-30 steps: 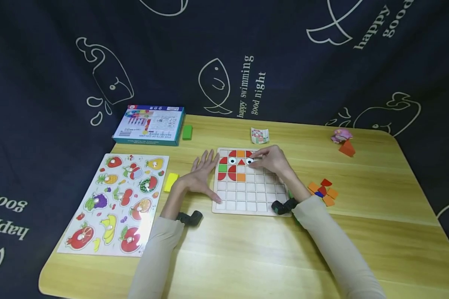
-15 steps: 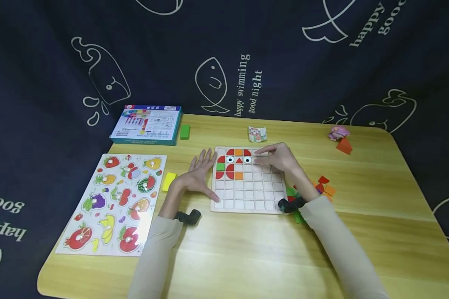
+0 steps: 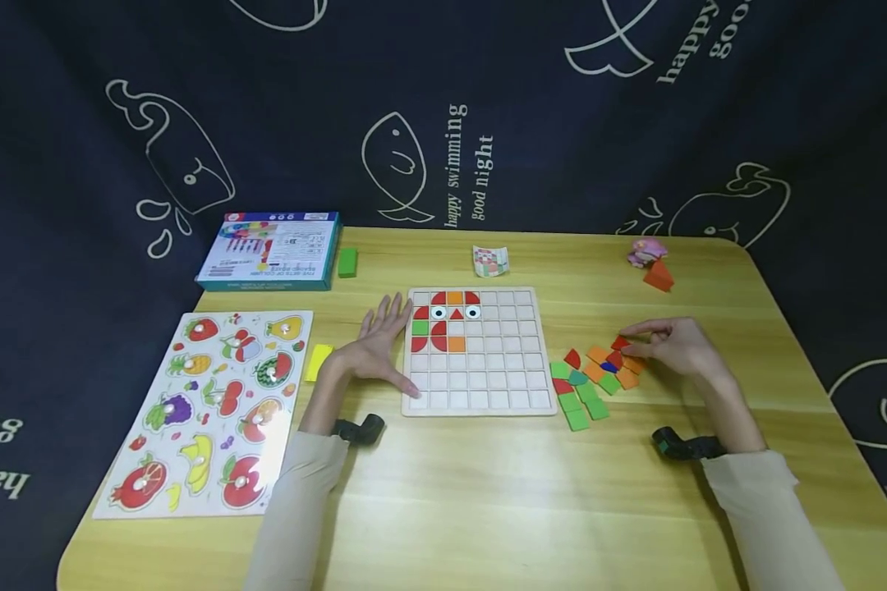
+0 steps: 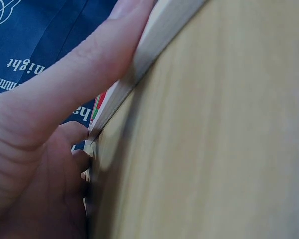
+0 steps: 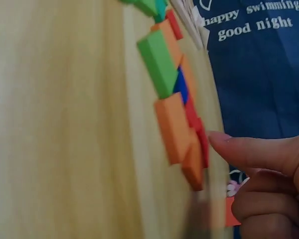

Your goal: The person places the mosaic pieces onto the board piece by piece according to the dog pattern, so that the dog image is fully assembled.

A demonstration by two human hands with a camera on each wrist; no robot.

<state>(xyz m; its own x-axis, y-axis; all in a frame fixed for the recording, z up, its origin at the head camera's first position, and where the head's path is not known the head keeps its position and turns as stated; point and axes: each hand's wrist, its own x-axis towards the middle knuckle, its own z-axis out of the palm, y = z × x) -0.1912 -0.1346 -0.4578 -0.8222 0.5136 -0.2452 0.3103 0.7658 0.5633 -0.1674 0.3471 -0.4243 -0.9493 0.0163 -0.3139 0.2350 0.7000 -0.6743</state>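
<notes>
My left hand (image 3: 373, 353) lies spread against the left side of a white gridded board (image 3: 498, 380); its thumb rests at the lower left corner. In the left wrist view the thumb (image 4: 74, 74) presses the board's edge (image 4: 134, 74). Red, orange and green tiles with two round eye tiles (image 3: 438, 313) fill part of the upper left cells. My right hand (image 3: 683, 353) reaches over loose coloured tiles (image 3: 590, 394) right of the board. Its thumb and index finger are parted around a red tile (image 3: 620, 343); whether they touch it is unclear.
A fruit puzzle board (image 3: 214, 410) and a boxed set (image 3: 269, 250) lie at left. Near them are a yellow block (image 3: 319, 362) and a green block (image 3: 347, 263). A pattern card (image 3: 491, 261) lies behind the board; a pink toy (image 3: 646, 252) and orange piece (image 3: 659, 277) sit back right.
My right hand has left an eye tile on the board and moved right to the loose tiles. The left hand keeps its place at the board while the head view has shifted slightly.
</notes>
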